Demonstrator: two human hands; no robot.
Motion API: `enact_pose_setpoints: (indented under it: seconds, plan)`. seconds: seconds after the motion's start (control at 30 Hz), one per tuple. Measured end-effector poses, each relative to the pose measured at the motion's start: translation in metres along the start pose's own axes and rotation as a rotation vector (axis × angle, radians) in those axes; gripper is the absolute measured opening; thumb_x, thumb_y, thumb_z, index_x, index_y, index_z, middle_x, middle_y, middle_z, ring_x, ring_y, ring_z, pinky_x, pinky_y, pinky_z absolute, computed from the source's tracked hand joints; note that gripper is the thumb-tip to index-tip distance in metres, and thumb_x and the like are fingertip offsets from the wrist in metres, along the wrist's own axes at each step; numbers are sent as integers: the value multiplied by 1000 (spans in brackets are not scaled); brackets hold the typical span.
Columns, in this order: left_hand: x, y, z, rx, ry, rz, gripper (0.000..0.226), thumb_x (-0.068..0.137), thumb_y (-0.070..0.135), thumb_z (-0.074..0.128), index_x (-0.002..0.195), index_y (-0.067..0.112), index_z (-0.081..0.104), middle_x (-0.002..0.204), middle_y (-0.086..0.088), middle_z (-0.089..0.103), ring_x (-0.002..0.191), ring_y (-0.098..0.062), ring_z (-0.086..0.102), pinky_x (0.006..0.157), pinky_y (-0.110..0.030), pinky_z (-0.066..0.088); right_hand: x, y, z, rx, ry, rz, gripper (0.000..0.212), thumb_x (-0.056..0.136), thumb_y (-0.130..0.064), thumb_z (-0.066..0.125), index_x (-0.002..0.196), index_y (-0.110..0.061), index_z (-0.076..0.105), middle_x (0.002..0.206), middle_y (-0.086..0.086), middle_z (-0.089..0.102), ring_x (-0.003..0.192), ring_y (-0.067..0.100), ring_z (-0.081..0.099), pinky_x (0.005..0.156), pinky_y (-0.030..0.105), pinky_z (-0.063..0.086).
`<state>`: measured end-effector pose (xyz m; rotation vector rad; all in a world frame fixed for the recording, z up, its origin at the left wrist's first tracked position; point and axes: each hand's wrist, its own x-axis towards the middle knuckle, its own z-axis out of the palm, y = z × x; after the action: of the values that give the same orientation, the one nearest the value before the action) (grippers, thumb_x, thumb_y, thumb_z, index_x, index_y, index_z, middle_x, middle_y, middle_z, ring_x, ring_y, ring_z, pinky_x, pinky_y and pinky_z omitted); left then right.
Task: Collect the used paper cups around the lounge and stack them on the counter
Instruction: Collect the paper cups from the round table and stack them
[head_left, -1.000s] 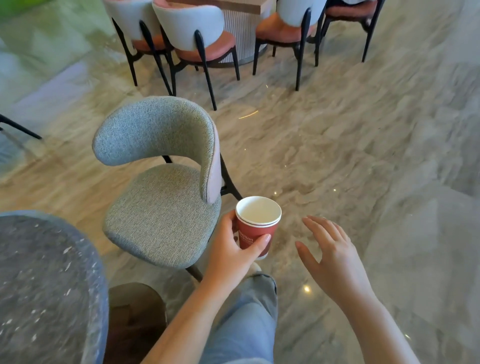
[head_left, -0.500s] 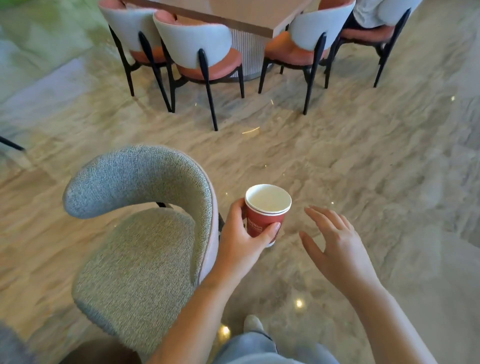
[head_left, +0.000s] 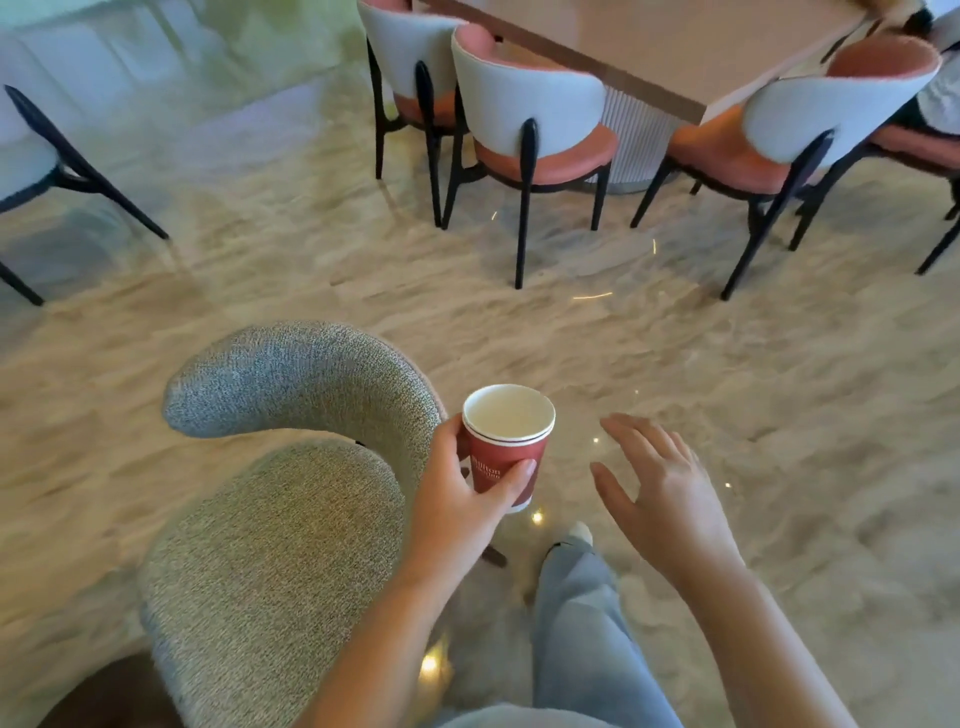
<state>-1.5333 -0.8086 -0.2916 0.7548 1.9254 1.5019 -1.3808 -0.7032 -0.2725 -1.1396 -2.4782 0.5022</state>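
Note:
My left hand (head_left: 457, 506) grips a red paper cup (head_left: 508, 447) with a white rim and white inside, held upright at the centre of the view; the cup looks empty. The thumb lies across its front and the fingers wrap behind it. To the right of the cup, my right hand (head_left: 662, 493) hovers with fingers spread and holds nothing. No counter is in view.
A grey fabric chair (head_left: 280, 483) stands close on my left. Ahead, several white-backed chairs with orange seats (head_left: 530, 119) surround a wooden table (head_left: 675, 47). Another chair (head_left: 36, 156) is at far left. Marble floor (head_left: 779, 389) stretches ahead and right.
I have walked forward past the grey chair, and the table with its chairs has come closer. The cup stays in my left hand; my right hand stays spread beside it.

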Motion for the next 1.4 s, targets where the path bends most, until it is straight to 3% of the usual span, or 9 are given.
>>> enact_pose_setpoints:
  seconds: [0.1, 0.2, 0.3, 0.43, 0.63, 0.73, 0.97, 1.17, 1.4]
  plan:
    - [46, 13, 20, -5, 124, 0, 55, 54, 53, 72, 102, 43, 47, 105, 21, 58, 100, 2, 58, 81, -18, 46, 66, 22, -3, 9, -40, -81, 40, 80, -18, 68, 117, -7, 59, 120, 10, 61, 111, 33, 56, 91, 47, 45]
    - [99, 34, 44, -15, 194, -6, 53, 55, 47, 74, 100, 43, 46, 106, 22, 56, 101, -1, 57, 83, -20, 47, 138, 39, -12, 43, -59, -148, 40, 80, -19, 68, 117, -8, 59, 121, 10, 61, 112, 31, 56, 92, 47, 44]
    - [144, 56, 61, -11, 231, 4, 52, 57, 46, 74, 100, 42, 46, 107, 22, 56, 101, 1, 57, 80, -14, 47, 195, 52, -23, 61, -57, -226, 40, 80, -20, 68, 117, -9, 59, 121, 9, 61, 113, 30, 56, 91, 47, 47]
    - [196, 80, 77, -21, 297, 25, 62, 49, 57, 71, 104, 38, 47, 109, 17, 59, 101, -2, 58, 83, -22, 47, 260, 66, -30, 85, -57, -284, 39, 78, -17, 70, 115, -7, 61, 118, 10, 62, 111, 31, 56, 91, 46, 47]
    - [252, 86, 67, -51, 384, 14, 66, 49, 55, 71, 107, 33, 49, 111, 11, 60, 103, -7, 58, 91, -34, 48, 333, 59, -9, 114, -115, -337, 38, 79, -17, 69, 115, -6, 61, 118, 10, 63, 112, 32, 55, 93, 45, 45]
    - [279, 81, 50, -64, 438, -8, 71, 49, 56, 71, 113, 33, 49, 113, 12, 60, 103, -4, 59, 90, -32, 48, 366, 42, 8, 137, -143, -382, 38, 77, -15, 71, 113, -6, 62, 116, 10, 63, 109, 32, 57, 91, 46, 47]
    - [376, 52, -17, -166, 646, -81, 61, 46, 54, 73, 101, 41, 49, 108, 18, 59, 96, 4, 60, 83, -25, 48, 476, -17, 78, 85, -259, -552, 40, 80, -20, 68, 118, -11, 60, 120, 6, 61, 113, 27, 55, 95, 42, 44]
    - [463, 34, -104, -196, 803, -83, 53, 69, 21, 80, 107, 38, 48, 114, 11, 58, 106, -11, 58, 85, -31, 49, 581, -115, 150, 8, -379, -757, 45, 89, -33, 53, 131, -19, 47, 136, -1, 49, 128, 18, 39, 106, 30, 26]
    - [523, 38, -184, -187, 926, -128, 60, 59, 35, 75, 112, 33, 47, 115, 8, 58, 105, -14, 58, 93, -40, 48, 649, -205, 198, 53, -454, -867, 43, 86, -28, 60, 126, -14, 53, 130, 3, 55, 124, 24, 46, 104, 34, 30]
